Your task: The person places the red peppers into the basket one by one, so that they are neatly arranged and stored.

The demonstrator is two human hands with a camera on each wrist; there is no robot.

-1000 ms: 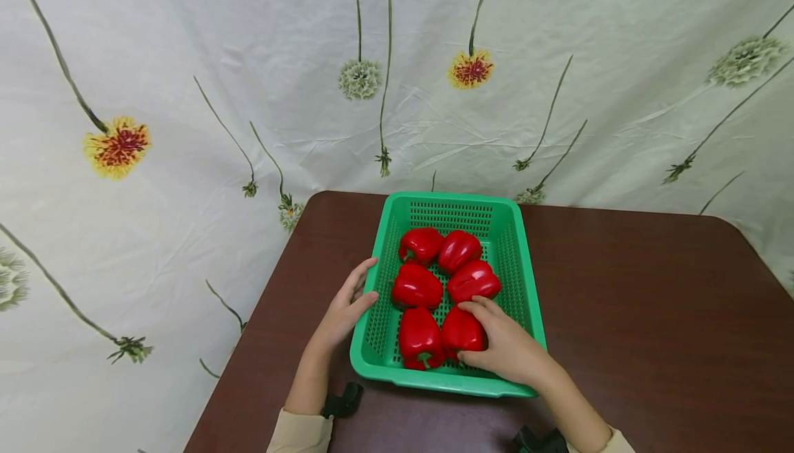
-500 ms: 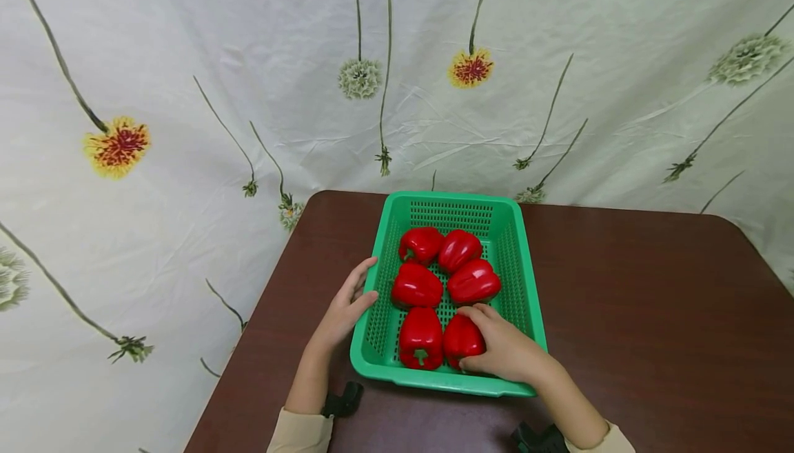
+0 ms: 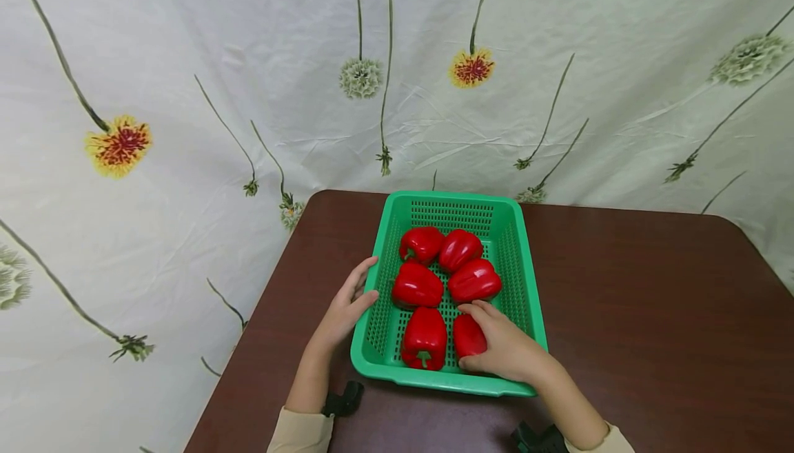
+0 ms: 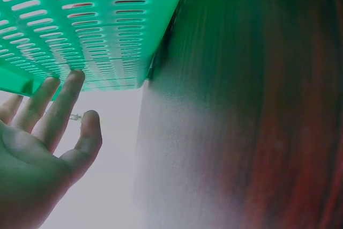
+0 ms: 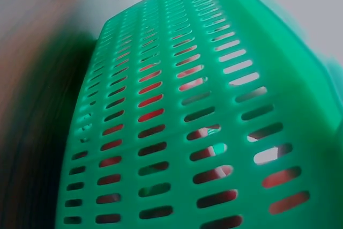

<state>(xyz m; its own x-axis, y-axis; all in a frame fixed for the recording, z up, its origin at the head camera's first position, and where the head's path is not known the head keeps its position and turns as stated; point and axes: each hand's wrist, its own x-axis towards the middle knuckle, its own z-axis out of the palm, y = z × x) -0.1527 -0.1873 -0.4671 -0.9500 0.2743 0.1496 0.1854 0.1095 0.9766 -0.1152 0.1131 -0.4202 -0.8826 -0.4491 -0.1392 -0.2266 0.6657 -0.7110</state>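
Note:
A green plastic basket [image 3: 533, 301] holds several red bell peppers, laid in pairs. With its fingers on the far side and thumb on the near side, my right hand [image 3: 505, 346] grips the front right bell pepper [image 3: 469, 336], covering its right part. To its left lies the front left bell pepper [image 3: 424, 336], stem toward me, with a gap between the two. My left hand [image 3: 338, 311] is at the basket's left side, fingers spread and fairly straight. In the left wrist view the fingertips [image 4: 75, 76] meet the slotted wall [image 4: 102, 30]. The right wrist view shows only the basket's slotted side [image 5: 161, 111].
The basket stands on a dark brown table [image 3: 651, 315], near its back edge. Behind and to the left hangs a pale cloth [image 3: 248, 39] printed with flowers. Black wrist devices [image 3: 344, 400] sit below both hands.
The front right bell pepper has shifted right under my right hand, away from its neighbour. The front left bell pepper has turned and moved slightly right. My left hand stays still.

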